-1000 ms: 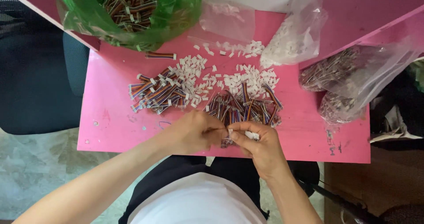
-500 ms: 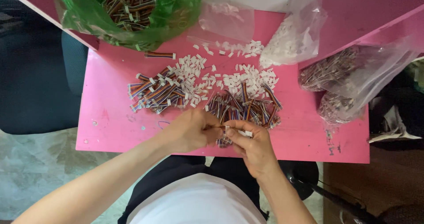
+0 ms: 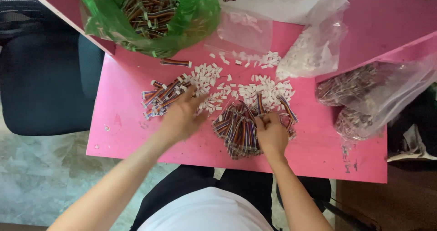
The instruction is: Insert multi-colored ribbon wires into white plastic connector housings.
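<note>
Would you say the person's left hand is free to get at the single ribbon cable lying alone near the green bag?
Probably yes: the left hand rests on the left cable pile, and the lone ribbon cable lies beyond it on bare pink table, nothing between.

Parted now, where a second ago both were joined near the counter's front edge over one small piece. Left hand (image 3: 180,117) moved up and leftward, fingers (image 3: 195,99) spread and reaching onto the left heap of rainbow ribbon cables (image 3: 160,96), beside the scattered white connectors (image 3: 207,76). Right hand (image 3: 272,133) shifted rightward and forward onto the right pile of ribbon cables (image 3: 241,128), fingers curled down into it. Small white piece formerly pinched between the hands no longer visible.
</note>
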